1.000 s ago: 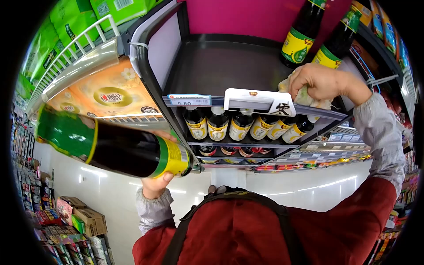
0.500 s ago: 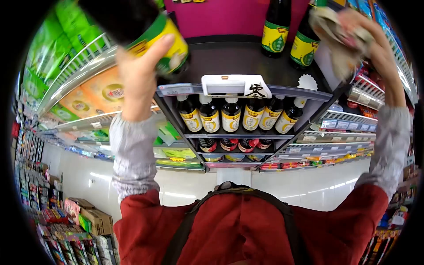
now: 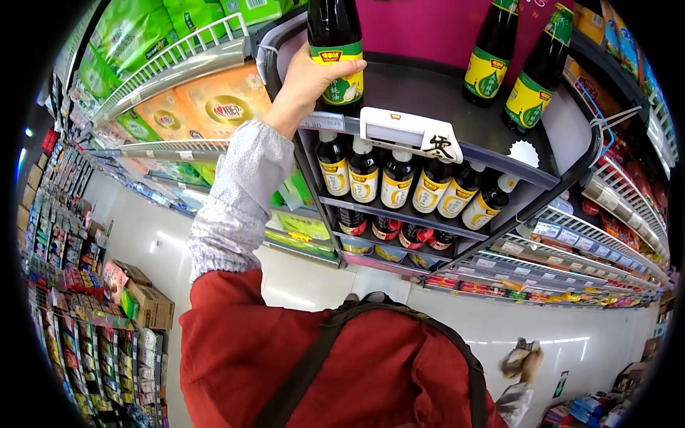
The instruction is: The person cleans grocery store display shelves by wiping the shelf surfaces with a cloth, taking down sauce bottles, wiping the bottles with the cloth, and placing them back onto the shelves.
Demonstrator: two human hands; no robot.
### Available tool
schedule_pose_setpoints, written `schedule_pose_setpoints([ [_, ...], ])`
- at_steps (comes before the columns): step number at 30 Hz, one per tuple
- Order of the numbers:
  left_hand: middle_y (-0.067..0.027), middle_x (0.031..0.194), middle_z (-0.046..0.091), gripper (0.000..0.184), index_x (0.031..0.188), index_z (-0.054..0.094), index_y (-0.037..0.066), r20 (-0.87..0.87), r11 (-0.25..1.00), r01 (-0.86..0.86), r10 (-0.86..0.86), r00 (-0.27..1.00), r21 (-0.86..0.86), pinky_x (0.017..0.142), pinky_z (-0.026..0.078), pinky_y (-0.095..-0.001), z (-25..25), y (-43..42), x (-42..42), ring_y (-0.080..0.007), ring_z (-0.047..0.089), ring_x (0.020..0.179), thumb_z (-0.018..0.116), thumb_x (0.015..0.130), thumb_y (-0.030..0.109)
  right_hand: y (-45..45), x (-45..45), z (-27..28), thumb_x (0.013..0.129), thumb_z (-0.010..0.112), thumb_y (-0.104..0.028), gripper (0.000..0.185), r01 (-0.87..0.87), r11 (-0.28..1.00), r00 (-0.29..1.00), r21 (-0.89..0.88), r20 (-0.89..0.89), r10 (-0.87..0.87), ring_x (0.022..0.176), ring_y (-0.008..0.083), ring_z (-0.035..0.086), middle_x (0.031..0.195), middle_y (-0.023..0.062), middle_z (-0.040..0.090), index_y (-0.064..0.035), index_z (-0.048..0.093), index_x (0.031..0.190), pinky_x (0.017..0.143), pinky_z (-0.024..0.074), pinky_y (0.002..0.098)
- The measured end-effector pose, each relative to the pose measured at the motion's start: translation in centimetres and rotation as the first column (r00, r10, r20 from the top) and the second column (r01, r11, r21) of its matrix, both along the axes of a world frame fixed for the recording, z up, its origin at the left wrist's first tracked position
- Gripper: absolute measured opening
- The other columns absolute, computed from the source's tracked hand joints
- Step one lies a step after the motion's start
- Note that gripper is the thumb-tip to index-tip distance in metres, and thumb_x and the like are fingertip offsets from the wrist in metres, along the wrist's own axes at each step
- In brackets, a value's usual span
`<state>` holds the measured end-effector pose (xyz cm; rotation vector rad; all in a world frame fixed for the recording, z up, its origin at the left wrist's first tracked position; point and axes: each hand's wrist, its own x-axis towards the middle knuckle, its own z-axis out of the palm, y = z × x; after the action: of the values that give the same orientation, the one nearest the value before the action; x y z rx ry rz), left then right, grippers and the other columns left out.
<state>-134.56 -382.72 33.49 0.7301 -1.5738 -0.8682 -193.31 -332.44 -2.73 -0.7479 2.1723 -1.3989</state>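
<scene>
My left hand (image 3: 303,89) is wrapped round a dark sauce bottle (image 3: 334,27) with a green and yellow label. The bottle is upright at the left end of the top shelf (image 3: 421,84), its cap cut off by the frame. Two like bottles are at the shelf's right end: one sauce bottle (image 3: 489,60) farther back, the other (image 3: 536,78) nearer the front corner. Low at the right, away from the shelves, my right hand (image 3: 531,366) grips a crumpled beige-brown cloth (image 3: 514,359), slightly blurred.
Below the top shelf, a row of dark bottles (image 3: 394,182) with white and yellow labels fills the second tier. A white sign (image 3: 410,133) is fixed to the top shelf's front edge. Wire-fronted shelves flank both sides. Cardboard boxes (image 3: 151,305) sit on the floor at left.
My left hand has brought the tilted bottle upright at the shelf's left end. My right hand, with the cloth, has dropped from beside the right-hand bottles to low at my right.
</scene>
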Motion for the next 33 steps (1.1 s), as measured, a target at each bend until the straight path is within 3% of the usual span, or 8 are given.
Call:
schedule_pose_setpoints([
  [1,-0.0058,0.093,0.067,0.035,0.103,0.061,0.003,0.045,0.999,-0.016,0.015,0.999,0.029,0.075,0.053,-0.0292,0.1,-0.1,0.2,-0.0144,0.064,0.082,0.078,0.074,0.012,1.4,0.7,0.1,0.080,0.031,0.005,0.028,-0.031,0.993,0.996,0.116,-0.077,0.040,0.066,0.0187,0.061,0.077,0.0118,0.063,0.0057,0.059,0.084,0.059,0.0534,0.0326],
  [5,-0.0070,0.089,0.067,0.037,0.097,0.061,0.003,0.037,0.999,-0.033,0.032,0.999,0.033,0.072,0.053,-0.0288,-0.2,0.1,0.2,-0.0146,0.065,0.078,0.082,0.069,0.014,4.0,1.7,-3.6,0.078,0.031,0.002,0.032,-0.077,0.995,0.922,0.067,0.383,0.046,0.072,0.0232,0.064,0.083,0.0145,0.065,0.0039,0.061,0.090,0.065,0.0551,0.0345],
  [8,-0.0071,0.092,0.067,0.038,0.100,0.061,0.003,0.099,0.998,-0.056,0.051,0.994,0.042,0.075,0.053,-0.0292,0.0,0.4,0.5,-0.0151,0.065,0.081,0.081,0.071,0.015,3.4,1.3,-4.4,0.078,0.032,0.001,0.033,0.031,0.991,0.920,0.129,0.385,-0.078,0.075,0.0234,0.064,0.086,0.0141,0.065,0.0035,0.060,0.094,0.069,0.0547,0.0341],
  [12,-0.0081,0.098,0.066,0.046,0.108,0.057,0.002,0.162,0.995,-0.099,0.101,0.982,-0.016,0.079,0.051,-0.0299,0.0,0.5,1.0,-0.0158,0.063,0.087,0.081,0.072,0.016,-0.6,0.5,-4.6,0.079,0.032,0.000,0.033,-0.079,0.997,0.896,0.004,0.438,0.069,0.081,0.0218,0.063,0.089,0.0126,0.065,0.0026,0.060,0.095,0.073,0.0530,0.0334],
  [21,-0.0123,0.109,0.062,0.067,0.122,0.045,-0.003,0.273,0.969,-0.240,0.248,0.929,-0.064,0.088,0.049,-0.0309,0.2,2.6,0.8,-0.0183,0.061,0.098,0.082,0.073,0.022,-18.6,9.9,7.5,0.083,0.045,-0.004,0.019,-0.698,0.714,0.708,0.047,-0.106,0.699,0.080,0.0150,0.057,0.086,0.0049,0.064,-0.0002,0.063,0.090,0.074,0.0447,0.0279],
  [26,-0.0257,0.136,0.043,0.097,0.137,0.031,-0.006,0.216,0.691,-0.487,0.669,0.712,-0.534,0.108,0.032,-0.0398,-1.5,10.2,0.0,-0.0318,0.042,0.128,0.086,0.065,0.026,-25.7,19.7,19.1,0.084,0.049,-0.006,0.020,-0.870,0.408,0.436,-0.278,-0.046,0.899,0.087,0.0161,0.060,0.091,0.0065,0.065,-0.0003,0.063,0.096,0.080,0.0456,0.0277],
  [30,-0.0169,0.144,0.034,0.115,0.143,0.027,0.001,0.326,0.988,-0.043,0.089,0.941,-0.145,0.105,0.035,-0.0397,-7.1,16.9,-3.3,-0.0275,0.038,0.132,0.090,0.055,0.039,-29.5,27.0,25.2,0.087,0.052,-0.009,0.021,-0.873,0.193,0.276,-0.448,-0.128,0.953,0.096,0.0171,0.060,0.102,0.0082,0.064,0.0002,0.063,0.102,0.084,0.0460,0.0288],
  [33,-0.0116,0.140,0.037,0.106,0.146,0.021,0.006,-0.207,0.868,0.393,-0.343,0.916,0.305,0.100,0.040,-0.0335,-10.5,19.4,-6.4,-0.0199,0.043,0.124,0.086,0.066,0.030,-31.6,33.0,27.7,0.085,0.052,-0.005,0.027,-0.894,0.073,0.207,-0.443,-0.262,0.943,0.098,0.0190,0.059,0.107,0.0096,0.062,-0.0005,0.060,0.111,0.086,0.0459,0.0298],
])
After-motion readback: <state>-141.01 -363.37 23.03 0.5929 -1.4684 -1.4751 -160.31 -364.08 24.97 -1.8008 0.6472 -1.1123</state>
